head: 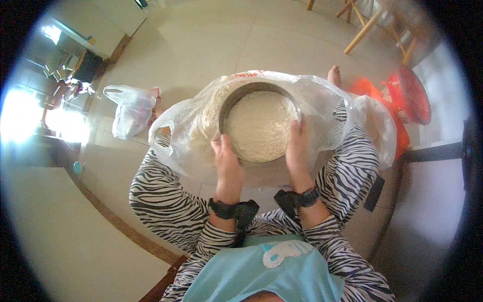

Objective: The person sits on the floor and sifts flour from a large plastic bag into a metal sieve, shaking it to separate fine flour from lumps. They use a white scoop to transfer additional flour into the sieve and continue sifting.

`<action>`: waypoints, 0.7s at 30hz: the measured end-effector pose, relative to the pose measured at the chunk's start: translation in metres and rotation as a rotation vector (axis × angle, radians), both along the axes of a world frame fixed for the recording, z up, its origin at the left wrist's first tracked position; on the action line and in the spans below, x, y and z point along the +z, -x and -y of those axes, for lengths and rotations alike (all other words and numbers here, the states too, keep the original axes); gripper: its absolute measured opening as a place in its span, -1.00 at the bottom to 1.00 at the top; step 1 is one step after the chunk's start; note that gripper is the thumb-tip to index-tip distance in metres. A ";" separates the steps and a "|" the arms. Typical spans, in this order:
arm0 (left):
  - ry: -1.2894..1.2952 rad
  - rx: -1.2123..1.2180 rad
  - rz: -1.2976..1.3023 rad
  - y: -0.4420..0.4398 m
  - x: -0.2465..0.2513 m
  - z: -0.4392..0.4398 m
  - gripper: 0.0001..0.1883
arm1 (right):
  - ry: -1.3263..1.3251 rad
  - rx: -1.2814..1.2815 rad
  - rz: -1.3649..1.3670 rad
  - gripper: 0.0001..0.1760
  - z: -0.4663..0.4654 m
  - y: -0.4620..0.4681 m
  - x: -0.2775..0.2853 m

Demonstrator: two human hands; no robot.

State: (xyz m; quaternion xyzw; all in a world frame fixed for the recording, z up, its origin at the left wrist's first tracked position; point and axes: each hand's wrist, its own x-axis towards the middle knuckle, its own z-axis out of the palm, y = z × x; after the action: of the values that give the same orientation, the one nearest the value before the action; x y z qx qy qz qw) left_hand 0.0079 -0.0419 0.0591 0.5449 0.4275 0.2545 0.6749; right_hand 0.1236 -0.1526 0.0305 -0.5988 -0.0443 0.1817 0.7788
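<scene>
A round metal sieve or pan (260, 85) holds a pale, flour-like powder (260, 124); its base is hidden, so which of the two it is I cannot tell. My left hand (227, 158) grips its rim at the lower left, and my right hand (299, 145) grips the rim at the right. Both hands look slightly blurred. Under and around the round vessel spreads an open translucent plastic bag (320, 109), with more pale powder (200, 139) inside at the left. The bag lies between my legs, low over the tiled floor.
A tied white plastic bag (132, 111) stands on the floor at the left. On the right are another white bag (381, 132), a red round container (409, 94) and a dark flat object (374, 193). Wooden stool legs (364, 32) stand at the upper right.
</scene>
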 end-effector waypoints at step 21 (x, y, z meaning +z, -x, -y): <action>0.201 0.319 0.300 0.009 -0.025 -0.011 -0.58 | 0.500 0.020 0.631 -0.33 0.025 -0.009 0.032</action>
State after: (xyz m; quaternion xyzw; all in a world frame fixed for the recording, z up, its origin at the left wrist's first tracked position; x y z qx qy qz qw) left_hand -0.0007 -0.0312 0.0339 0.3569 0.4262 0.3920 0.7330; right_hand 0.1327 -0.1774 0.0630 -0.7958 -0.2416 0.0018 0.5553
